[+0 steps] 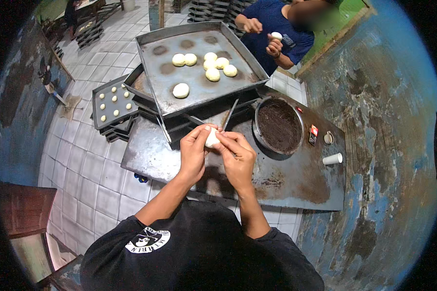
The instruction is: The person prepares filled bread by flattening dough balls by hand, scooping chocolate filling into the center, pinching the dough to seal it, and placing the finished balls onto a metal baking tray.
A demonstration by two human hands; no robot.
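Note:
A small piece of pale dough [211, 138] is pinched between the fingers of both my hands, above the near edge of a metal table. My left hand [194, 150] grips its left side, and my right hand [238, 157] presses on it from the right. Just beyond my hands, a large metal baking tray [155, 63] holds several pale dough balls [181, 90], some touching each other. To the right of my hands stands a round metal bowl [256, 133] with a dark brown crumbly filling [278, 127] in it.
The metal table [296, 182] carries a white cylinder [332, 159], a small red-and-black box [313, 135] and a cup [328, 137]. On the left, a lower tray [109, 104] bears rows of dough balls. Across the table, a person in dark blue [272, 19] holds a dough ball. A wall [374, 160] bounds the right.

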